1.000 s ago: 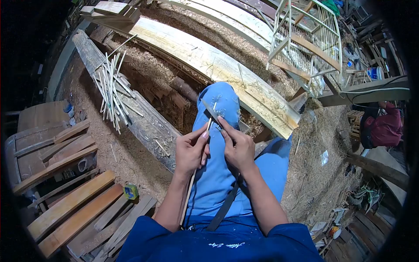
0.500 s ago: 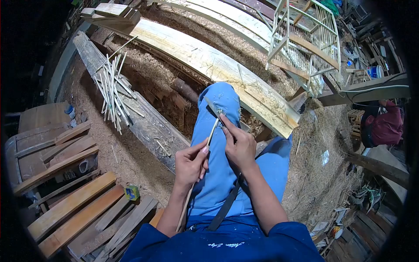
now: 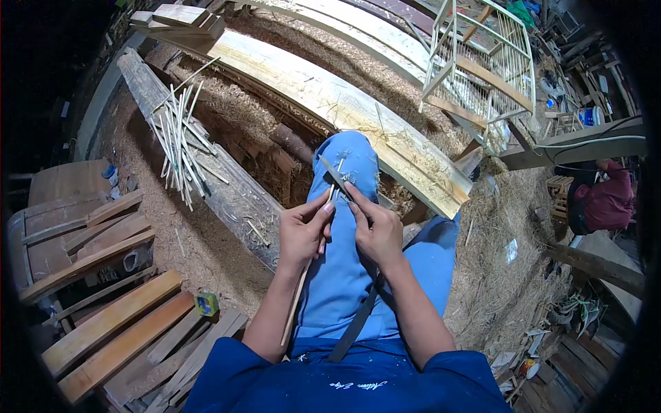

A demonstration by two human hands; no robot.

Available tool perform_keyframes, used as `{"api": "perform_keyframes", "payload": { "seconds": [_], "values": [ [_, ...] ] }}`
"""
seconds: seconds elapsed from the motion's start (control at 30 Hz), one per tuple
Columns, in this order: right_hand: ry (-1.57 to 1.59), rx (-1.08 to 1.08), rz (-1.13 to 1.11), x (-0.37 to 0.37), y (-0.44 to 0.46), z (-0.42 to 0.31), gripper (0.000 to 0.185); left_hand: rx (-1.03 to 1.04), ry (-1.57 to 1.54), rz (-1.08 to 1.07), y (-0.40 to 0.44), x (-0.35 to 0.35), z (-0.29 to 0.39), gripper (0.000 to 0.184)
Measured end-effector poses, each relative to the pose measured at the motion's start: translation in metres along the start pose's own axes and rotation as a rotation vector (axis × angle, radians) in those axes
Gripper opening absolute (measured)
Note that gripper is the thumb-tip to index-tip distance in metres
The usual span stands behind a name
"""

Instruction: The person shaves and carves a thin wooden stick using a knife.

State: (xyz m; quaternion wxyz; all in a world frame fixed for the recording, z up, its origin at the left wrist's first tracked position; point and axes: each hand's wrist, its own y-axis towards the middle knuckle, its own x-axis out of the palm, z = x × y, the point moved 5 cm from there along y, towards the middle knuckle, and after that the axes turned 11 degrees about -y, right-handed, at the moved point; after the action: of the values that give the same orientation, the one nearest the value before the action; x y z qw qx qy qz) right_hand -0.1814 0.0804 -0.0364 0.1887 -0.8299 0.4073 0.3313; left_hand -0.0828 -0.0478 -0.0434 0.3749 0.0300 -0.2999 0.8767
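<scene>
Pinching a thin stick (image 3: 295, 299) between thumb and fingers, the left hand (image 3: 301, 230) is closed on it above the blue pants (image 3: 344, 275). The stick goes from the fingertips down under that hand, and its low end lies by the left arm. The right hand (image 3: 377, 230) is closed on a knife (image 3: 332, 171), with one finger reaching up to the blade. The blade slants up and to the left over the knee, across the top part of the stick. I cannot tell if its edge touches the wood. Little curly shavings (image 3: 345, 176) sit on the knee beside the blade. Off to the left, a messy pile of sticks (image 3: 177, 148) rests on an old gray board (image 3: 234, 196). Past the knee is a wide, pale board (image 3: 296, 79) with wood bits on it. A wooden cage (image 3: 496, 84) stands near its right end. Far to the right is another person (image 3: 609, 199) in a dark red top.
</scene>
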Motion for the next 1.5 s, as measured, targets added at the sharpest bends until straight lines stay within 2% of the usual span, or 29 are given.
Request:
{"api": "perform_keyframes", "payload": {
  "seconds": [0.3,0.67,0.93,1.1,1.33,1.5],
  "values": [
    [0.004,0.019,0.014,0.002,0.005,0.004,0.037,-0.064,0.014,-0.004,-0.032,-0.009,-0.001,0.031],
    [0.095,-0.007,-0.03,0.0,0.003,0.004,0.038,-0.037,0.022,-0.002,0.006,0.003,0.002,0.032],
    [0.012,-0.002,0.026,0.002,0.008,0.004,0.038,-0.098,0.069,0.005,-0.034,-0.012,-0.004,0.031],
    [0.044,-0.026,0.018,0.004,0.006,0.005,0.038,-0.021,0.028,0.066,-0.023,-0.003,0.003,0.03],
    [0.104,-0.038,0.001,0.0,0.001,0.004,0.042,-0.017,0.01,0.051,0.004,0.011,0.01,0.031],
    [0.036,0.019,-0.021,0.001,0.005,0.007,0.039,-0.023,0.046,0.029,-0.008,0.003,0.003,0.032]
  ]
}}
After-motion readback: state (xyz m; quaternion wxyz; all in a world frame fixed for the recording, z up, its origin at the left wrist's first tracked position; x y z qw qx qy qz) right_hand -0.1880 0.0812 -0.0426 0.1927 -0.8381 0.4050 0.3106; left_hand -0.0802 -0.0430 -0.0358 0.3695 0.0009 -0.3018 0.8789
